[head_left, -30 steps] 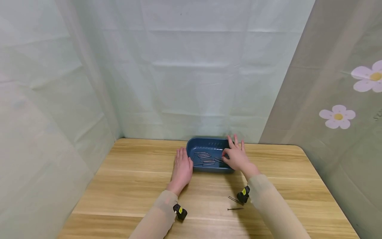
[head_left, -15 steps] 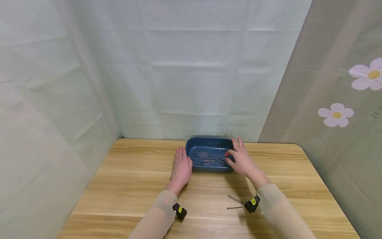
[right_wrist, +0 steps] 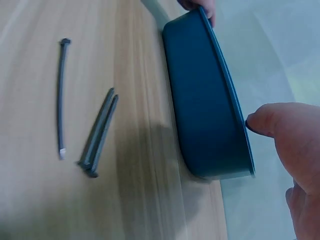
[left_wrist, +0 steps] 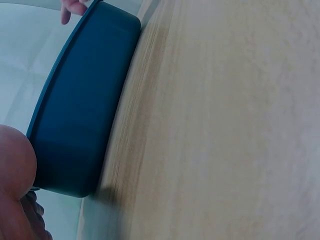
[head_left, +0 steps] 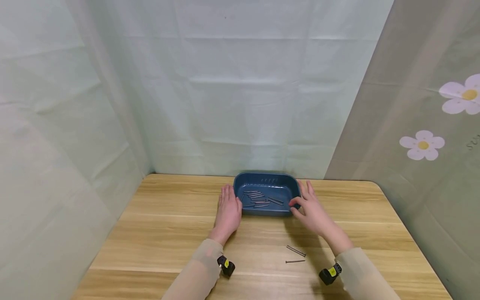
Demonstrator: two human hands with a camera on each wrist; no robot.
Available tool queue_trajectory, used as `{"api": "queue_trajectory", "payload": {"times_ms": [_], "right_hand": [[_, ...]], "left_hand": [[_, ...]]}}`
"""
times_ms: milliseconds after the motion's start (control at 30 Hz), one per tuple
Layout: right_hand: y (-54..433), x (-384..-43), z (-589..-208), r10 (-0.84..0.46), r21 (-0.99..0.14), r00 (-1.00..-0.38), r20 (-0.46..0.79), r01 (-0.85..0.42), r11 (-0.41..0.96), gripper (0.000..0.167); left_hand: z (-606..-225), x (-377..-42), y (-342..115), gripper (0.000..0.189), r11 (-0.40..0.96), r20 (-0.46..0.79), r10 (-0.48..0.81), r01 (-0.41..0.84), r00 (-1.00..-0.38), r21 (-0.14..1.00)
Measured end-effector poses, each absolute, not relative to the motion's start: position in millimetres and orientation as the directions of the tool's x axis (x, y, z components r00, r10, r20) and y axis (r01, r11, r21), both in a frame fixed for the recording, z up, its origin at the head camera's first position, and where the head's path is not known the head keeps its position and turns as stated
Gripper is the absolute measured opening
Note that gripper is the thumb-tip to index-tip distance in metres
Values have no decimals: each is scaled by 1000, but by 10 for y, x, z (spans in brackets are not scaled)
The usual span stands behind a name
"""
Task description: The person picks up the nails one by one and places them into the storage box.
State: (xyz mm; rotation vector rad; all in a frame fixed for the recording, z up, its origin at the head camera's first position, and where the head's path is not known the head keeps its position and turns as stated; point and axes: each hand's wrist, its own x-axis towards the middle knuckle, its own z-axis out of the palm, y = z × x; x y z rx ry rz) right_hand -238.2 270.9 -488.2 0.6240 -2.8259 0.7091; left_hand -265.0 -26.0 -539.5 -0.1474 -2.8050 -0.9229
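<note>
A dark blue tray (head_left: 266, 210) stands near the table's back edge with several long nails (head_left: 256, 195) lying inside it. My left hand (head_left: 227, 212) rests along the tray's left end, its fingers straight. At the right end of the tray is my right hand (head_left: 311, 212), thumb and index finger near each other over the rim and the other fingers extended. I see nothing between its fingertips. In the right wrist view the thumb (right_wrist: 265, 120) is beside the tray rim, and a pair of nails (right_wrist: 100, 132) and a single nail (right_wrist: 61, 97) lie on the table.
The wooden table (head_left: 176, 241) has pale cloth (head_left: 240, 104) hanging behind it and at its sides. The three loose nails lie in front of the tray, to the left of the right forearm (head_left: 363, 271).
My right hand has moved right and slightly toward me, from over the tray's inside to its right end. The loose nails now show fully. My left hand stays in place.
</note>
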Motion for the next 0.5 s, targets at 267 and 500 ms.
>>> {"api": "queue_trajectory", "payload": {"times_ms": [267,500], "right_hand": [[2775,-2102,-4909,-379,-424,-889,258,-456,782,9],[2871,-1755,-4952,-418,-457,-877,236,-480,749,9]], "left_hand": [[-5399,-2637,-271,58,799,210,36,154,-977,582],[-5374,-2636,-254,58,797,205,37,153,-978,584]]}}
